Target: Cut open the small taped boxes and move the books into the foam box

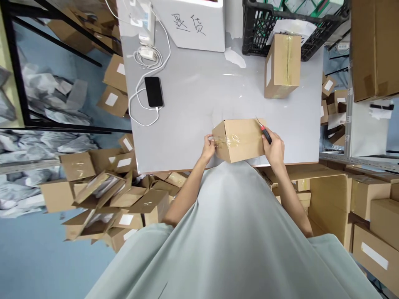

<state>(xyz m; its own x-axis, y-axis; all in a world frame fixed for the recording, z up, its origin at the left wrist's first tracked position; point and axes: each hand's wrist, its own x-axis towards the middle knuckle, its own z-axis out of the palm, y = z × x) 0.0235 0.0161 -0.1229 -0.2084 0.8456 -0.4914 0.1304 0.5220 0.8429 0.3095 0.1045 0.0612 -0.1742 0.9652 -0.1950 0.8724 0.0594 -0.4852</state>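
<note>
A taped cardboard box (245, 143) lies on the grey-white table (199, 91) at its front edge, close to my body. My left hand (208, 147) is at the box's left end, its fingers curled against the taped side. In my right hand (274, 148) is a small tool with a red and black handle and a thin pointed metal tip, which looks like a screwdriver (266, 135). That hand rests by the box's right end, and the tip points up and left over the box's far right corner. The box looks closed, with shiny clear tape across it.
Another taped box (282, 66) stands at the back right before a black plastic crate (255, 29). A white bin (196, 25) sits at the back. On the left lie a phone (153, 91) and a white cable (137, 93). Cardboard boxes (149, 203) are piled beside the table.
</note>
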